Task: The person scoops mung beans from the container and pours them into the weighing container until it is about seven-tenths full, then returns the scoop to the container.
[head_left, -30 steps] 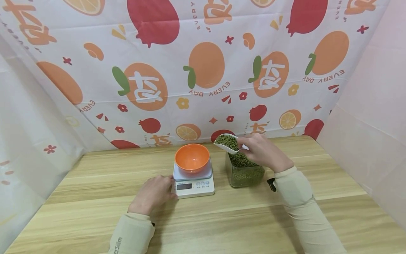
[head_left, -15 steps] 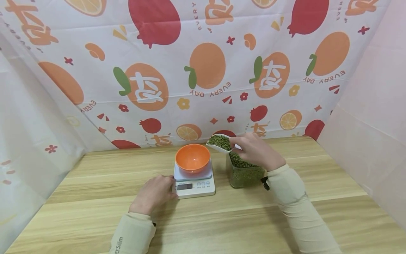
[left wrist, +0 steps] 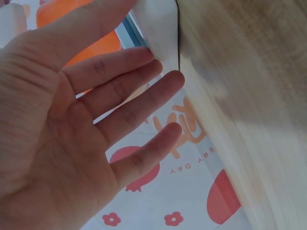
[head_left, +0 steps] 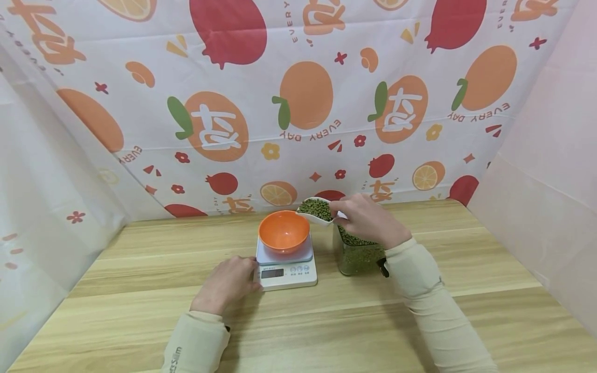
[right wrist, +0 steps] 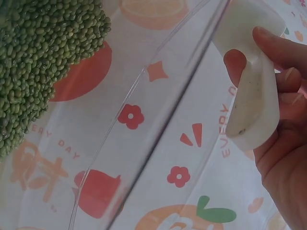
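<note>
The person's left hand (head_left: 226,285) rests at the left side of a white digital kitchen scale (head_left: 289,280), its fingers extended and spread in the left wrist view, touching the scale's edge without gripping it. An orange bowl (head_left: 284,235) sits upright on the scale's platform; its visible inside is bare, and the reading on the display (head_left: 272,273) is too small to make out. The right hand (head_left: 368,220) grasps a white scoop (head_left: 312,219) by its handle, the thumb and fingers curled around it. The scoop carries a heap of green beans (head_left: 315,209), and its tip reaches the bowl's right rim in the head view; whether it touches cannot be told. Below the right hand, a clear container (head_left: 354,261) holding more green beans stands on the wooden table (head_left: 289,331), to the right of the scale and apart from it. A fruit-printed cloth (head_left: 345,171) hangs behind.
</note>
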A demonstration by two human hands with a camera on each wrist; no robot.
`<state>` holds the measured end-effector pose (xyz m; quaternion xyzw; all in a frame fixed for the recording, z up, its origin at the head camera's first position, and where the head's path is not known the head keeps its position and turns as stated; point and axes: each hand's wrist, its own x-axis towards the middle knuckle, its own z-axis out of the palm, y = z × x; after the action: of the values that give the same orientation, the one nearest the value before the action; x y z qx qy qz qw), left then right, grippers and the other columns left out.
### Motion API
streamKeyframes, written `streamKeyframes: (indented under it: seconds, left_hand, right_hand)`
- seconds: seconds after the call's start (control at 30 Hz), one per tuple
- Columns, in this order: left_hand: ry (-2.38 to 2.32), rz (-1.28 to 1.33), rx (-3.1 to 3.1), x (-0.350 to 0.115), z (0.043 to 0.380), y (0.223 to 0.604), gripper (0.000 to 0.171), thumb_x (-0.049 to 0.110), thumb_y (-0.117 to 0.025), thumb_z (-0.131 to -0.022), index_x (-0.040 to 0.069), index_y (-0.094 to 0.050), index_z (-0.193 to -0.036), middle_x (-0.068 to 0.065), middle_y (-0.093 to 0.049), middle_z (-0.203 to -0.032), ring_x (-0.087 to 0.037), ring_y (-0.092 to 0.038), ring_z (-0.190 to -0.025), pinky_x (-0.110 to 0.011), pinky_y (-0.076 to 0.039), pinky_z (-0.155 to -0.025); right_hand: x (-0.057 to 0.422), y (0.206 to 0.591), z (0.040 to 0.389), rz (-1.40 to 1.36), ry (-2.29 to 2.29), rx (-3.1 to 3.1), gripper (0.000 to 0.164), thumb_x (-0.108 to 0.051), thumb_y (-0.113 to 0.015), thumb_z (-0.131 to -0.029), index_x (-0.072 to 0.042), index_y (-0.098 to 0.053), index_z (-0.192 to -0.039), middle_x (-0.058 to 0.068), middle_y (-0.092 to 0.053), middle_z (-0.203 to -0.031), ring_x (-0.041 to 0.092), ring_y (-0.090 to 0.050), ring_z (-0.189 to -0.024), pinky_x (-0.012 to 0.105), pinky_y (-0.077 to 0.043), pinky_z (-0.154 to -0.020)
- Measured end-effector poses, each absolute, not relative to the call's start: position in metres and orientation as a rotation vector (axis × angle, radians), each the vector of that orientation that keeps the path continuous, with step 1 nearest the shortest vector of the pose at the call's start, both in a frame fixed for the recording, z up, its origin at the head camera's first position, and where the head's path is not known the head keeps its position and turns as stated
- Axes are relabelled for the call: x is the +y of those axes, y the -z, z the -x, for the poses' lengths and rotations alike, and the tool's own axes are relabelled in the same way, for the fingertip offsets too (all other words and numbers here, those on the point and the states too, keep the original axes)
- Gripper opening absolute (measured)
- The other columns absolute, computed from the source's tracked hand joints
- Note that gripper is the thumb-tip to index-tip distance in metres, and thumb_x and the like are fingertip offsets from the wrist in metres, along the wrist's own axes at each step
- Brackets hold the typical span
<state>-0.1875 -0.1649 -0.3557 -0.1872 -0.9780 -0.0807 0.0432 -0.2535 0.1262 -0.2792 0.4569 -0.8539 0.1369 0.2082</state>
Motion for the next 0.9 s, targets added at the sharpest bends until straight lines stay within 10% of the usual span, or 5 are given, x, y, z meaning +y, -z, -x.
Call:
streamKeyframes:
  seconds: [0.9]
  left_hand:
    - [0.284,0.529,-3.034,-0.164,0.188,0.355,0.038,0.024,-0.081,-0.061,0.004,-0.067,-0.090,-0.001,-0.059,-0.071,-0.015,-0.044,-0.057,-0.029,-0.041,-0.054]
  right_hand:
    - [0.109,0.275,0.257,-1.299,-0.365,-2.422,0.013,-0.002,-0.066,-0.075,-0.014,-0.061,-0.073,-0.005,-0.060,-0.066,0.007,-0.047,-0.056,0.024,-0.044,-0.052]
